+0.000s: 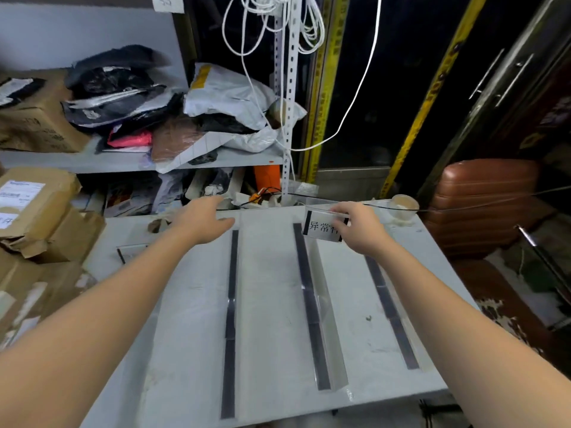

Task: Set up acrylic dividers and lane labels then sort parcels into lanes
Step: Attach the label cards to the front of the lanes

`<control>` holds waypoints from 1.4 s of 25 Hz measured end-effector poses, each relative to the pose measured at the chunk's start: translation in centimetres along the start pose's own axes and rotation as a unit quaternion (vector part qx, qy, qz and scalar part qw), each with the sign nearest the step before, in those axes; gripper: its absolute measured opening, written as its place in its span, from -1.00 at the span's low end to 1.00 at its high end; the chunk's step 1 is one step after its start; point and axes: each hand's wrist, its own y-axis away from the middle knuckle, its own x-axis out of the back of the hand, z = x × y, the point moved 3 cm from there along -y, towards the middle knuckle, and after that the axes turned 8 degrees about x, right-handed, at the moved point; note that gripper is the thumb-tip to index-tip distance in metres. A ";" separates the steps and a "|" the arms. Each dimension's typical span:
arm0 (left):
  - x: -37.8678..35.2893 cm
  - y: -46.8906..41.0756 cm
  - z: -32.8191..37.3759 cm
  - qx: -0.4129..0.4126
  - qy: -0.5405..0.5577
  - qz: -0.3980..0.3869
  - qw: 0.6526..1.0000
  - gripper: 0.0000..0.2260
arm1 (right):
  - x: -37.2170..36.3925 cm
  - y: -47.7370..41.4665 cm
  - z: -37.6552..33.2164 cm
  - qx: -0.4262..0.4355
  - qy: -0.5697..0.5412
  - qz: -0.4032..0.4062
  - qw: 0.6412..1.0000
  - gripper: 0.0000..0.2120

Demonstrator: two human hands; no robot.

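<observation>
Pinching lane label (321, 230) at far end of acrylic divider (328, 319): right hand (361, 230). Left hand (200, 223) slack, empty. Risk: a bump could topple divider.

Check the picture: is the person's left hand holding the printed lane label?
No: the left hand is open and holds nothing, while the right hand pinches the lane label.

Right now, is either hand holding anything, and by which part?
The right hand pinches the lane label at its right end, along the top edge. The left hand is open and holds nothing.
</observation>
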 end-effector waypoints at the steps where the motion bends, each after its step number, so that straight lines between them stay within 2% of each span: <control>1: -0.4 -0.6 0.8 -0.012 -0.001 -0.002 1.000 -0.43 | 0.3 -0.1 0.6 -0.007 0.010 0.006 1.000 -0.75; 7: -3.2 -3.5 5.4 -0.050 -0.028 -0.025 0.998 -0.47 | 0.7 -1.2 4.8 -0.055 0.043 0.003 0.998 -0.74; 12: -5.9 -5.1 7.7 -0.030 -0.053 -0.063 0.996 -0.47 | -0.2 -2.2 9.7 -0.060 0.024 -0.027 0.998 -0.74; 20: -10.0 -6.8 10.0 0.026 -0.086 -0.072 0.993 -0.41 | -4.1 -6.0 16.9 -0.028 -0.028 -0.097 0.994 -0.75; 28: -11.3 -8.2 10.7 0.052 -0.094 -0.061 0.992 -0.44 | -9.0 -9.8 20.5 -0.048 -0.063 -0.136 0.988 -0.73; 35: -12.2 -9.1 10.2 0.060 -0.079 -0.056 0.993 -0.45 | -11.1 -12.4 21.8 -0.074 -0.042 -0.160 0.983 -0.73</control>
